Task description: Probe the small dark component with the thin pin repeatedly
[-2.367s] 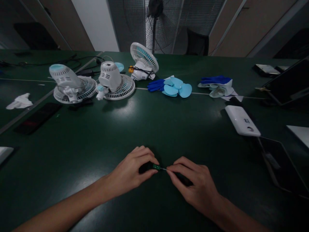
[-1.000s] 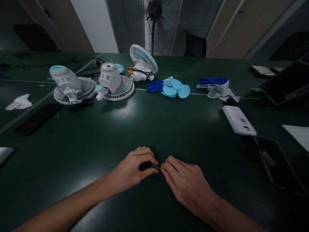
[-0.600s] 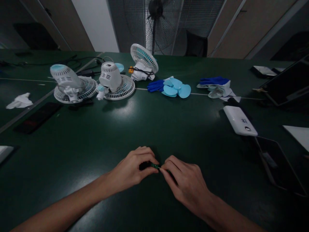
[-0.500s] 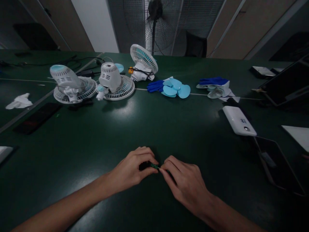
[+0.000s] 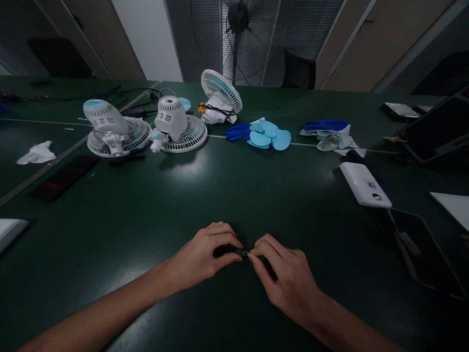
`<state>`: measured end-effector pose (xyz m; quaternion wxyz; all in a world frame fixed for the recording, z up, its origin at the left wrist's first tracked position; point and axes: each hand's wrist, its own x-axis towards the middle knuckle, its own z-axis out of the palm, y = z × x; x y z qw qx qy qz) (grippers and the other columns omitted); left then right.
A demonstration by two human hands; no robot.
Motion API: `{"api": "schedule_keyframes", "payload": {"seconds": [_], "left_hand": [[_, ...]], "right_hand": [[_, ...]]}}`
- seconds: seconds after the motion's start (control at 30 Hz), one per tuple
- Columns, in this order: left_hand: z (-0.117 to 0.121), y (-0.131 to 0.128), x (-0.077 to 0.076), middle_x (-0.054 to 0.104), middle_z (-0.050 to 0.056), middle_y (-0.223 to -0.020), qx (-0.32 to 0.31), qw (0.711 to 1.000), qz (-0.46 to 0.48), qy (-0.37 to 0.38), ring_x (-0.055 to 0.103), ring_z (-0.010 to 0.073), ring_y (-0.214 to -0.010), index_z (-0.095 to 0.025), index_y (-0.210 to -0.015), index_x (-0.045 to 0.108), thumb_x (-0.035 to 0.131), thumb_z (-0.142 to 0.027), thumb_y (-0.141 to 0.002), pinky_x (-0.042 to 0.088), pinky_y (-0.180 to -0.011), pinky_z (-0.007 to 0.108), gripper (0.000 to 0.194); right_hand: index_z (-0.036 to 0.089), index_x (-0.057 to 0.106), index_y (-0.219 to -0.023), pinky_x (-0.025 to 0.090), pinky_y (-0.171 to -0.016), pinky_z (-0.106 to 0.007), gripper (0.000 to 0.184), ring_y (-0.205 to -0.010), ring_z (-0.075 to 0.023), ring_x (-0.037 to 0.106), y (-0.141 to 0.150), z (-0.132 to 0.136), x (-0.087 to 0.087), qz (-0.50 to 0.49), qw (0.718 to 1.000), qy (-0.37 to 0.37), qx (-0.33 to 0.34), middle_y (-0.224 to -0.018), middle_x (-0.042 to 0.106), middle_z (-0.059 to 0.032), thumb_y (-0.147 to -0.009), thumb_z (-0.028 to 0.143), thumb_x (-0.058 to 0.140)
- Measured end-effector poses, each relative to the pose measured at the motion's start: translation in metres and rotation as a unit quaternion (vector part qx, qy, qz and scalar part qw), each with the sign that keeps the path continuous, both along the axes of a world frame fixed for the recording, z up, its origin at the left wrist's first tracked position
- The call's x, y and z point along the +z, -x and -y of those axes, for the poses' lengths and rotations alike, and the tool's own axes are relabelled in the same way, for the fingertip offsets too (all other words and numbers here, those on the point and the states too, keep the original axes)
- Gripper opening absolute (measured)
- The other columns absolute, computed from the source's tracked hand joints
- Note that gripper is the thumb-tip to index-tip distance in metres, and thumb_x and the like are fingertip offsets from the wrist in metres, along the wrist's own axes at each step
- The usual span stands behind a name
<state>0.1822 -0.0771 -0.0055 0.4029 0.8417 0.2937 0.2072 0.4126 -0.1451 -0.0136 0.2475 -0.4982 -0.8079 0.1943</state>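
The table [image 5: 234, 195] is showing a smooth finish, giving back soft, glossy glare. Reckoning from the small green piece [image 5: 241, 252], whose material is looking too dark to judge, white plastic fans [image 5: 170, 120] at ten to twelve o'clock are showing smooth housings and slatted grilles. At twelve, a blue blade [image 5: 270, 134] is wearing a satin plastic sheen; at one, cloth gloves [image 5: 330, 131] are looking matt and wrinkled. At two, a white case [image 5: 362, 181] is gleaming like smooth plastic.

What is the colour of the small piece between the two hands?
The small piece is dark green, as the head view shows.
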Motion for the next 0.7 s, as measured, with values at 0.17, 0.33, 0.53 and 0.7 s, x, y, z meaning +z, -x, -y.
{"api": "schedule_keyframes", "payload": {"seconds": [0.17,0.33,0.53,0.7], "left_hand": [[0.001,0.004,0.001,0.068,0.007,-0.109,0.005,1.000,-0.008,-0.026,0.063,0.0190,-0.103,-0.022,-0.120,0.072,0.064,-0.028,-0.101,0.051,-0.090,0.034,0.022],[0.004,0.010,-0.001,0.070,0.009,-0.116,0.011,0.993,-0.011,-0.121,0.064,0.0202,-0.103,-0.024,-0.127,0.072,0.058,-0.023,-0.103,0.052,-0.087,0.036,0.027],[-0.001,0.013,-0.006,0.072,0.008,-0.122,0.048,0.987,-0.026,-0.151,0.064,0.0216,-0.108,-0.024,-0.131,0.068,0.061,-0.022,-0.102,0.052,-0.093,0.040,0.030],[-0.007,0.013,-0.002,0.070,0.006,-0.118,0.058,0.997,-0.019,-0.046,0.063,0.0196,-0.109,-0.023,-0.121,0.070,0.064,-0.027,-0.101,0.052,-0.095,0.036,0.022]], "right_hand": [[0.021,0.062,-0.097,0.048,-0.068,-0.028,0.016,-0.076,-0.0151,0.066,-0.005,-0.002,0.000,-0.079,0.997,0.001,-0.011,-0.090,0.066,-0.0029,-0.106,0.021,0.049],[0.021,0.062,-0.094,0.049,-0.068,-0.028,0.016,-0.075,-0.0153,0.065,-0.007,-0.004,0.003,-0.114,0.993,0.016,-0.011,-0.087,0.065,-0.0028,-0.105,0.019,0.050],[0.020,0.061,-0.094,0.049,-0.065,-0.027,0.015,-0.074,-0.0147,0.066,-0.007,-0.004,0.004,-0.109,0.994,0.012,-0.012,-0.087,0.065,-0.0025,-0.104,0.020,0.050],[0.020,0.065,-0.096,0.048,-0.064,-0.027,0.019,-0.072,-0.0140,0.066,-0.006,-0.003,0.002,-0.049,0.999,-0.010,-0.015,-0.088,0.066,-0.0025,-0.106,0.021,0.049]]}}
